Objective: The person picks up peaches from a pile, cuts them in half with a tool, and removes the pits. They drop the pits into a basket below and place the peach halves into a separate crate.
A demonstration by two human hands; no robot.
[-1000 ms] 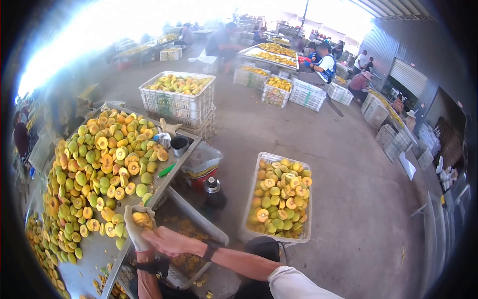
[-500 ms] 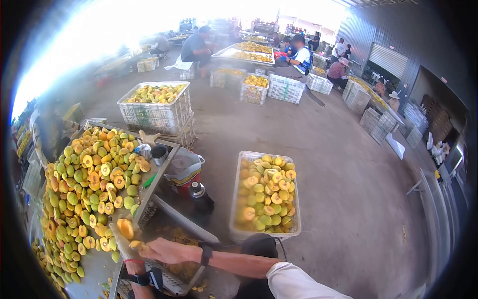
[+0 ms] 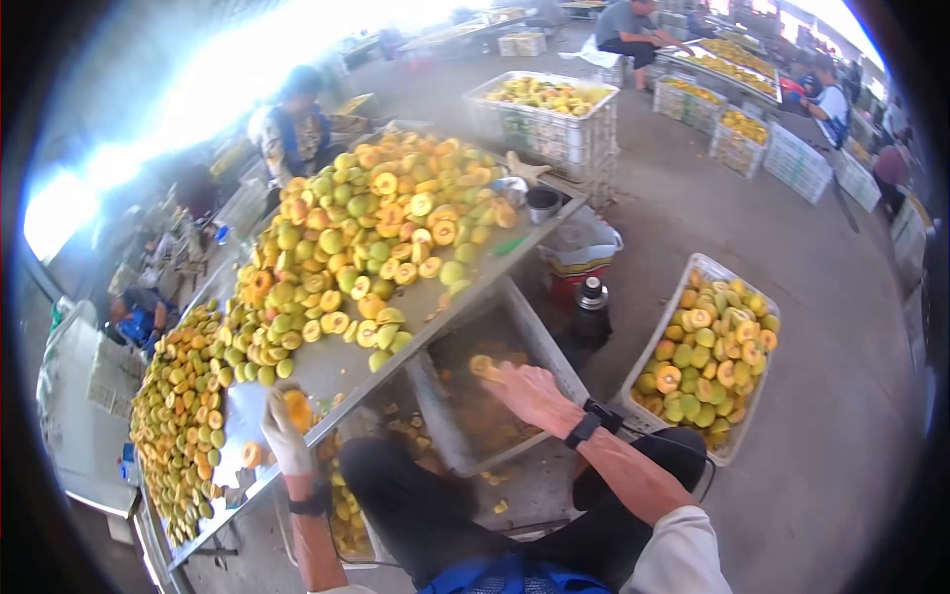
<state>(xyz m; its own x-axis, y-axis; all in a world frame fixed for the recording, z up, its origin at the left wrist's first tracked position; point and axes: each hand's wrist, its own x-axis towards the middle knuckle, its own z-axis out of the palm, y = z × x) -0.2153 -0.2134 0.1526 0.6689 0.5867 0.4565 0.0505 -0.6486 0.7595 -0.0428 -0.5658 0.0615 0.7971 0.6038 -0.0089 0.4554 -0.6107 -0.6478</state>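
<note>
My left hand (image 3: 287, 438), in a pale glove, is closed on an orange peach half (image 3: 298, 409) at the near edge of a metal table (image 3: 332, 368). A large heap of yellow-green peach halves (image 3: 341, 243) covers much of that table. My bare right hand (image 3: 534, 398) hovers over a grey plastic crate (image 3: 457, 450) with scraps in its bottom. Between its fingertips is a small round yellow-orange piece (image 3: 484, 367), blurred; I cannot tell whether it is fruit or a tool.
To the right stands a white crate (image 3: 638, 381) full of peach halves. A black thermos (image 3: 592, 315) and a red-and-white bucket (image 3: 582, 259) stand beside the table. On its far corner sit a dark cup (image 3: 542, 203) and a glove (image 3: 525, 168). Stacked crates (image 3: 584, 139) and several people are beyond.
My view has swung left. My hands, together at the table edge before, are now apart: the right has moved away over the grey crate with the small piece, the left keeps the peach half.
</note>
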